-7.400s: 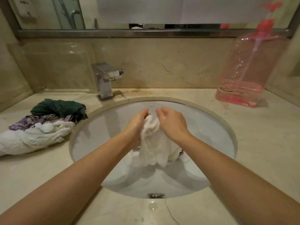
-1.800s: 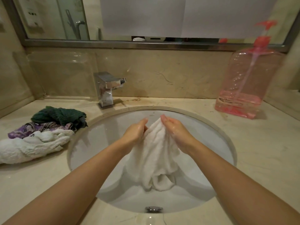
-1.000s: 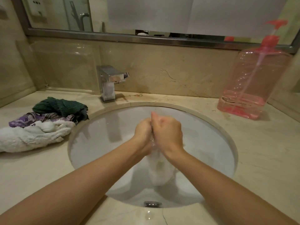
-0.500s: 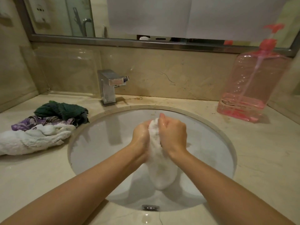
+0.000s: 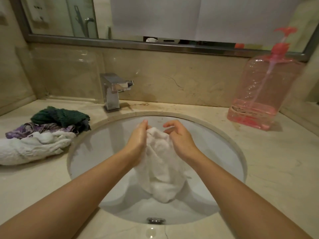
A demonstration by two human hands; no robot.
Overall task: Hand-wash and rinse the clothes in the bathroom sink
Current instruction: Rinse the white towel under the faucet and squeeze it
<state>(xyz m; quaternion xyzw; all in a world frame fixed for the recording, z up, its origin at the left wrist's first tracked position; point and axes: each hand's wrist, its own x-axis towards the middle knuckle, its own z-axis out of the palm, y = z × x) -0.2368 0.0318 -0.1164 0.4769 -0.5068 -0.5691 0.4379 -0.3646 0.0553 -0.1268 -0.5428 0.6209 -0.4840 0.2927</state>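
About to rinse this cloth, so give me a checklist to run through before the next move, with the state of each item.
1. White cloth held over the sink: ok, between both hands.
2. Left hand on the cloth: ok, palm pressed against it.
3. Right hand grip: not ok, fingers loosely curled, lifted off the top.
4. Faucet running: not ok, no stream visible.
5. Water in the basin: cannot tell.
6. Pile of other clothes clear of the basin: ok, on the counter left of it.
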